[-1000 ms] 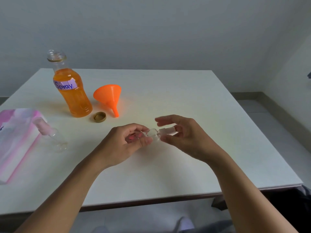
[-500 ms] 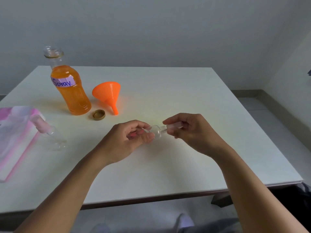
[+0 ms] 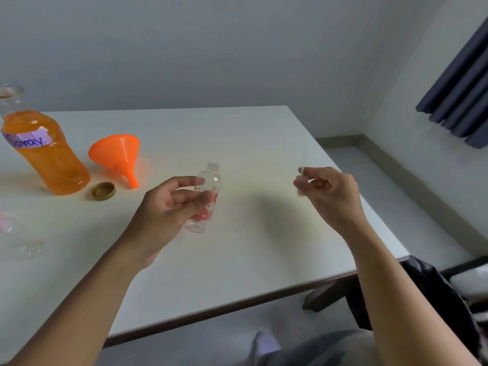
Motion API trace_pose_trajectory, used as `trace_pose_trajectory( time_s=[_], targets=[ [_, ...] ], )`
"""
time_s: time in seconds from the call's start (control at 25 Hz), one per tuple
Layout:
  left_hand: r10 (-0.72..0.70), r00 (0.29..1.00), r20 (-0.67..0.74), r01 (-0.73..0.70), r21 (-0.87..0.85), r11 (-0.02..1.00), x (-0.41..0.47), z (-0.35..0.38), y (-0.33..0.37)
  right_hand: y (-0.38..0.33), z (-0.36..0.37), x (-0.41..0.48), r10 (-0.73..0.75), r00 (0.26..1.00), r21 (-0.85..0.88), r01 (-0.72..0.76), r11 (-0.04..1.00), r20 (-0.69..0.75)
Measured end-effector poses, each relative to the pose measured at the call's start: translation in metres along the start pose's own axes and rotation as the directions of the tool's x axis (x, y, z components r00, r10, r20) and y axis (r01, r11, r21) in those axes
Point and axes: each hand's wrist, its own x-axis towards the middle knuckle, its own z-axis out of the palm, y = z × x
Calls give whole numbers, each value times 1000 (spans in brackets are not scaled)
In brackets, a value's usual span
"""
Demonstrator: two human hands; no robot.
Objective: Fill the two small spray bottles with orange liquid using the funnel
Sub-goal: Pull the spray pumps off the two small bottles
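My left hand (image 3: 169, 207) grips a small clear spray bottle (image 3: 208, 186) with pink flower prints, upright, neck open, just above the white table (image 3: 250, 247). Off to the right, my right hand (image 3: 330, 191) pinches the bottle's clear spray top (image 3: 301, 180), whose thin tube curves upward. A big bottle of orange liquid (image 3: 45, 154) labelled "Spray" stands uncapped at the far left. An orange funnel (image 3: 118, 157) lies on its side beside it. A second small clear bottle (image 3: 18, 241) lies at the left edge, partly cut off.
A gold cap (image 3: 103, 191) lies on the table between the big bottle and the funnel. The table's right edge drops to a tiled floor. A dark curtain (image 3: 459, 101) hangs at the right wall, and a dark chair (image 3: 433, 294) stands by the table's corner.
The spray top has come off the small bottle. My right hand has moved right with it, and my left hand has turned the bottle upright. The view has shifted right.
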Motion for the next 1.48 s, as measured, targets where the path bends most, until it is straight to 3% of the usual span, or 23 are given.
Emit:
trace_pose_trajectory(
  time_s=[0.2, 0.36, 0.72, 0.84, 1.0, 1.16, 1.28, 1.4, 1.48],
  targets=[
    [57, 998, 37, -57, 24, 998, 7, 36, -9, 32, -13, 4, 65, 993, -64, -71, 995, -99],
    [91, 996, 25, -92, 45, 995, 22, 77, -25, 43, -7, 7, 33, 995, -112, -43, 993, -90],
    [165, 984, 66, -172, 124, 977, 54, 134, -39, 49, -1, 9, 74, 995, -42, -77, 996, -69],
    [115, 990, 85, -127, 155, 980, 49, 126, -43, 45, -7, 3, 115, 993, -107, -115, 988, -5],
    [83, 991, 109, -107, 236, 966, 15, 92, -41, 21, -21, -20, 279, 958, -260, -253, 932, 71],
    [167, 986, -22, -142, 421, 896, -44, 32, -31, -6, -8, -65, 240, 942, -395, -133, 909, 235],
    [355, 890, -286, -156, 542, 826, -82, -14, -13, -30, 28, -93, 51, 917, -356, 101, 929, 395],
    [537, 615, -577, -121, 604, 788, -101, -59, -6, -56, 73, -108, -206, 808, -204, 370, 906, 552],
    [546, 448, -708, -36, 596, 802, -102, -84, -12, -65, 98, -111, -276, 741, -194, 479, 856, 612]
  ],
)
